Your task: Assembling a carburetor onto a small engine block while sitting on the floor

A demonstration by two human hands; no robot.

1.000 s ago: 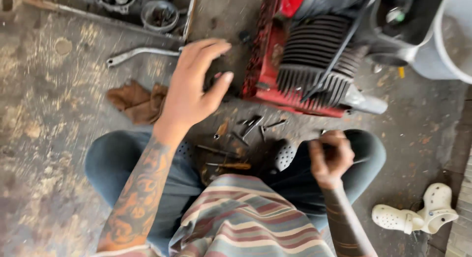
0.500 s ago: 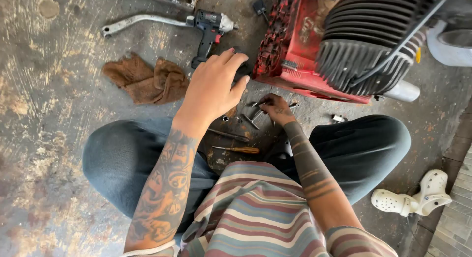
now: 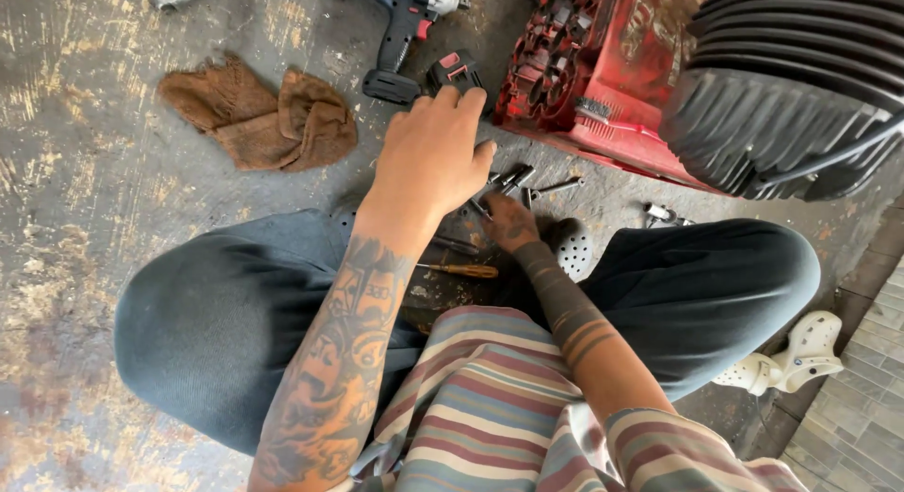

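Left hand (image 3: 431, 158) is raised over the concrete floor (image 3: 85, 219), palm down, fingers loosely spread and slightly curled; it holds nothing. Its fingertips reach towards one black and red battery pack (image 3: 453, 71), which sits just beyond them beside the foot of one cordless impact wrench (image 3: 407, 21) lying at the far edge of the floor.

Right hand (image 3: 508, 224) is lower, down at the floor between the person's knees. Its fingers are bent over a loose cluster of metal bolts and sockets (image 3: 527, 183); whether it grips any of them cannot be told from this view. About five pieces can be made out in the cluster, the exact count unclear where the left hand covers them. One further small metal fitting (image 3: 659, 212) lies apart to the right, near the right knee.

One screwdriver with an orange handle (image 3: 461, 270) lies on the floor between the legs, just beside the right forearm. One brown rag (image 3: 259, 115), crumpled into two lumps, lies to the left of the left hand, well apart from the bolts.

One red engine casing (image 3: 584, 68) stands just beyond the bolts, with one black finned cylinder (image 3: 791, 106) attached on its right. One white perforated clog (image 3: 782, 355) lies by the right-hand edge of the floor, next to grey tiles (image 3: 862, 407). A second perforated shoe (image 3: 572, 250) shows partly under the right leg.
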